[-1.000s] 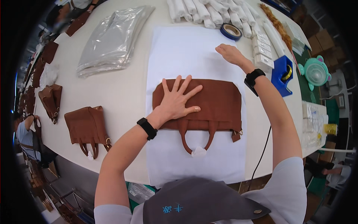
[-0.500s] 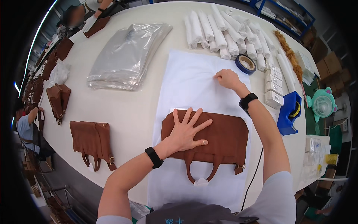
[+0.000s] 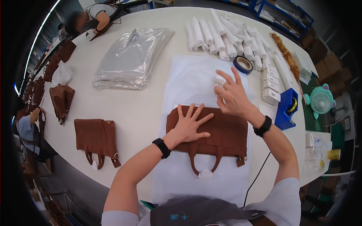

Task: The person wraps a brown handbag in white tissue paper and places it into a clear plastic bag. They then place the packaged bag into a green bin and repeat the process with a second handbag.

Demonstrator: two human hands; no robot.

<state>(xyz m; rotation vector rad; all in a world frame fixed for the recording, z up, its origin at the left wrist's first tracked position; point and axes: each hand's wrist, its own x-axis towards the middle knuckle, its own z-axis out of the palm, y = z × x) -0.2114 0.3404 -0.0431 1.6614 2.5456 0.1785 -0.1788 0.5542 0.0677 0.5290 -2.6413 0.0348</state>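
Observation:
A brown handbag (image 3: 226, 130) lies flat, its two handles pointing toward me and white wrapping (image 3: 205, 174) on one of them. It rests on a white sheet (image 3: 188, 81) that reaches past it on the far and near sides. My left hand (image 3: 190, 126) presses on the bag with fingers spread, holding nothing. Above the bag's far right edge, my right hand (image 3: 233, 94) is raised, its fingers apart and partly bent. A small white patch shows by its fingertips; whether it is part of the sheet I cannot tell.
Clear plastic bags (image 3: 128, 60) lie stacked at far left, white rolls (image 3: 222, 37) at the back. Tape (image 3: 243, 64), small white boxes (image 3: 270, 83) and a blue tape dispenser (image 3: 287, 109) stand right. Another brown handbag (image 3: 95, 137) lies left; a co-worker (image 3: 100, 19) leans over the table's far left.
My right hand has come off the far part of the sheet, moving nearer to me, and its fingers have spread. My left hand stays on the handbag. The view has shifted slightly.

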